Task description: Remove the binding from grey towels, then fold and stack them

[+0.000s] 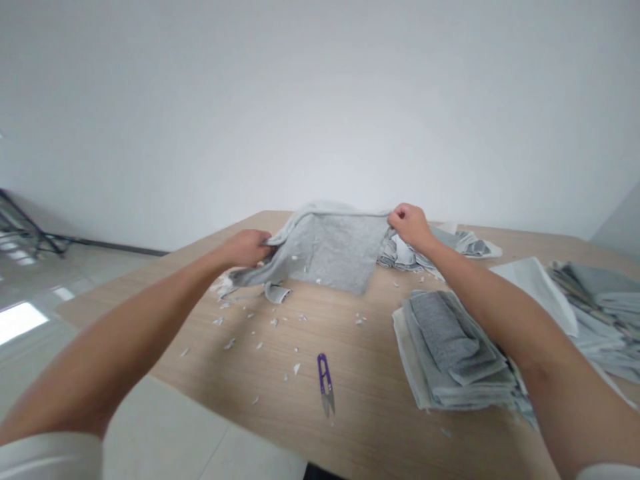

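A light grey piece of fabric (335,250) is stretched between my two hands above the far middle of the table. My left hand (247,248) is closed around its bunched left end. At the upper right corner, my right hand (407,221) pinches the cloth's edge. The lower part of the fabric hangs down, slightly blurred. Nearer to me, purple thread snips (325,383) lie on the wood with their blades pointing towards me. Small white scraps (275,322) are scattered beneath and in front of the cloth, and a curled grey strip (277,293) lies below its left side.
A stack of folded grey cloths (455,353) sits at right, partly behind my right forearm. More fabric piles (605,300) lie further right. Crumpled cloth pieces (407,257) are behind my right hand. The wooden table (240,387) meets a white wall (320,100) at the back.
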`<action>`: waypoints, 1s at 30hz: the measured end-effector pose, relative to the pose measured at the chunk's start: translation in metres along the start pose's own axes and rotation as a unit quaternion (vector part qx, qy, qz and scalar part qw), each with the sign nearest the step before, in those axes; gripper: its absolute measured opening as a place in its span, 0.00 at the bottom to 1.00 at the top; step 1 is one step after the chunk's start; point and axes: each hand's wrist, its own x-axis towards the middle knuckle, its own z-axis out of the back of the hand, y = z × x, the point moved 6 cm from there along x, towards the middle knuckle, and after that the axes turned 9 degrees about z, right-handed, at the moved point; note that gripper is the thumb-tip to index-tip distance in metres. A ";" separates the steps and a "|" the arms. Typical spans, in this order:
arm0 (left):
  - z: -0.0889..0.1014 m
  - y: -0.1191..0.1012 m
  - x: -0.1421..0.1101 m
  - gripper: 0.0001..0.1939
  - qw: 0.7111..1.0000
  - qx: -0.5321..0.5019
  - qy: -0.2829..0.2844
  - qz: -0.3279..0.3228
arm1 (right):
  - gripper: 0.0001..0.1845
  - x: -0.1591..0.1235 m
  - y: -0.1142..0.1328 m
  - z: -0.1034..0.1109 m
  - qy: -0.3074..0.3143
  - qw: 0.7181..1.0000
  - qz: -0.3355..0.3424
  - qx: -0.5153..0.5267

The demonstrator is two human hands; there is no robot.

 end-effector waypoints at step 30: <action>0.025 0.020 0.001 0.12 0.918 -0.349 -0.140 0.123 | 0.07 -0.006 -0.066 -0.002 -0.232 0.960 -0.147 0.056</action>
